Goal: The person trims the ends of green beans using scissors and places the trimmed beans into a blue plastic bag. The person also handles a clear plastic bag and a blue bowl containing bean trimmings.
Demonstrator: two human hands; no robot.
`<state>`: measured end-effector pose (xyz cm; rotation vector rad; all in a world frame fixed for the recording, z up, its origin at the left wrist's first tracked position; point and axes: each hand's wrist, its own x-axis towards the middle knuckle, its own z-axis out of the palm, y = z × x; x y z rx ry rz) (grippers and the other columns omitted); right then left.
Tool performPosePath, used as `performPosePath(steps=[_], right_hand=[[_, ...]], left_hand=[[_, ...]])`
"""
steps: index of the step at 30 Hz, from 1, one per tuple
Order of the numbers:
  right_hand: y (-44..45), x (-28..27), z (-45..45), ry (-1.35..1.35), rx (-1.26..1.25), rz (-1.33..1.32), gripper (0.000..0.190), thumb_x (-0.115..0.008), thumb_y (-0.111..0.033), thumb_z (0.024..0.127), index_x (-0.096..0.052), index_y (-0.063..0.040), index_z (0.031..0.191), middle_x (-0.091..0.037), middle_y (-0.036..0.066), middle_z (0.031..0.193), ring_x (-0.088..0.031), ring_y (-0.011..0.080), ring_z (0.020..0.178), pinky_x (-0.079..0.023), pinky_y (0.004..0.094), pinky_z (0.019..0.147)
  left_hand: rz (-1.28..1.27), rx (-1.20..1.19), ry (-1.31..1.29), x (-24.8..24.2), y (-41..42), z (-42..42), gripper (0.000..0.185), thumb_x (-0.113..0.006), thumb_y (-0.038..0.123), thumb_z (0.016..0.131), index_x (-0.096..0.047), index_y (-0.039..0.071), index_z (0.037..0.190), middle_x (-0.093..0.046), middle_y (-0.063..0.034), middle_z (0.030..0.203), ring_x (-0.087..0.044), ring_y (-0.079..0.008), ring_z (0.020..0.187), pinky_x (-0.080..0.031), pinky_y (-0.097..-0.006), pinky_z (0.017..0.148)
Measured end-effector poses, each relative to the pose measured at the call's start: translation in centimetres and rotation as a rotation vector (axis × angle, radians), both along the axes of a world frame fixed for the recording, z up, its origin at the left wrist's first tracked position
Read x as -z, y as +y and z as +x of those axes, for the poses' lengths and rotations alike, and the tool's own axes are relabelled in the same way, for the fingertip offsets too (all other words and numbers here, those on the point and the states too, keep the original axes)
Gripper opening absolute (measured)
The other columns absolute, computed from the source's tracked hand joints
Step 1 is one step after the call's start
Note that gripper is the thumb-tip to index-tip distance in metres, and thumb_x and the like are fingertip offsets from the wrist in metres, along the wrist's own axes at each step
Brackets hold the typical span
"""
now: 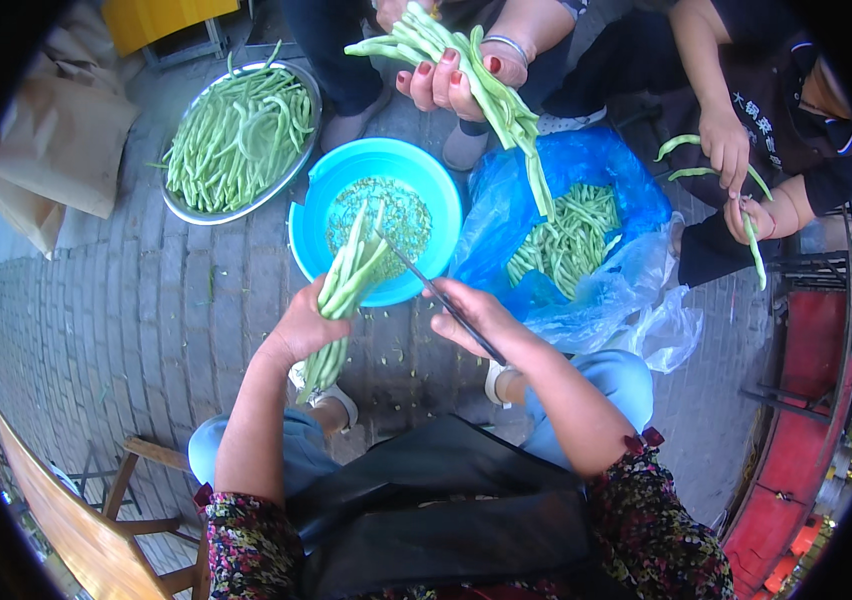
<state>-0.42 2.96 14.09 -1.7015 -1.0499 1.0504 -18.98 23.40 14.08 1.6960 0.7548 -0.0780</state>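
Observation:
My left hand (pixel 301 322) grips a bunch of green beans (pixel 343 291), which slants up over the near rim of a turquoise plastic basin (pixel 450 196). In my right hand (pixel 484 313) is a knife (pixel 426 281), its handle along the palm. The blade points up and left, with its tip by the upper ends of the beans. Small bean trimmings (pixel 412 217) lie scattered in the basin. To its right, a blue plastic bag (pixel 595 154) lies open around a heap of green beans (pixel 572 236).
An oval metal bowl heaped with green beans (pixel 238 142) stands at upper left. Opposite, a person's hand (pixel 445 82) holds another bunch above the basin. Another person's hands (pixel 733 172) hold several beans at right. A wooden chair (pixel 73 517) is at lower left, brown paper (pixel 66 135) above.

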Motion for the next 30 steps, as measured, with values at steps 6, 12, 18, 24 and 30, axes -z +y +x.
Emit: performPosePath(steps=[6,12,18,24,30], right_hand=[[-0.4,0.7,-0.1,0.245,0.078,0.056,0.041,-0.068,-0.024,0.088,-0.053,-0.003,0.12,-0.045,-0.006,0.074,-0.038,0.0031,0.065,-0.033,0.0198,0.057],[0.0,-1.5,-0.3,-0.058,-0.014,-0.006,0.043,-0.071,-0.026,0.086,-0.056,-0.003,0.119,-0.043,-0.005,0.069,-0.036,0.0037,0.061,-0.033,0.0206,0.052],[0.4,-2.4,-0.6,0.06,0.048,-0.126,0.043,-0.072,-0.033,0.083,-0.06,-0.004,0.111,-0.051,0.009,0.064,-0.046,0.0159,0.058,-0.042,0.0313,0.058],[0.0,1.0,-1.1,0.046,0.026,-0.067,0.035,-0.069,-0.022,0.087,-0.06,-0.003,0.115,-0.055,-0.004,0.072,-0.047,0.0016,0.066,-0.04,0.0184,0.059],[0.4,-0.7,-2.0,0.046,0.064,-0.174,0.025,-0.065,-0.024,0.091,-0.061,-0.002,0.102,-0.053,-0.005,0.07,-0.045,0.0032,0.064,-0.039,0.0213,0.057]], left_hand=[[-0.536,-0.033,-0.144,-1.6,-0.4,0.5,0.052,-0.07,0.002,0.067,-0.053,-0.001,0.116,-0.065,-0.0118,0.094,-0.066,-0.0215,0.082,-0.054,-0.0365,0.078],[-0.255,-0.021,-0.092,-0.1,-0.7,0.6,0.053,-0.068,0.0,0.069,-0.05,-0.001,0.119,-0.065,-0.0123,0.1,-0.065,-0.0209,0.089,-0.055,-0.0347,0.076],[-0.077,0.026,-0.036,-0.2,-1.0,1.2,0.055,-0.068,0.0,0.07,-0.049,0.0,0.121,-0.063,-0.0098,0.101,-0.063,-0.0163,0.089,-0.053,-0.0316,0.076],[0.012,0.006,-0.007,0.6,-1.3,1.1,0.051,-0.068,0.004,0.072,-0.051,0.001,0.12,-0.064,-0.0073,0.103,-0.06,-0.0143,0.092,-0.049,-0.0315,0.082],[0.145,0.013,0.072,0.4,-1.5,1.0,0.058,-0.07,0.015,0.066,-0.05,-0.001,0.118,-0.064,-0.0211,0.101,-0.063,-0.0345,0.096,-0.048,-0.0384,0.085]])
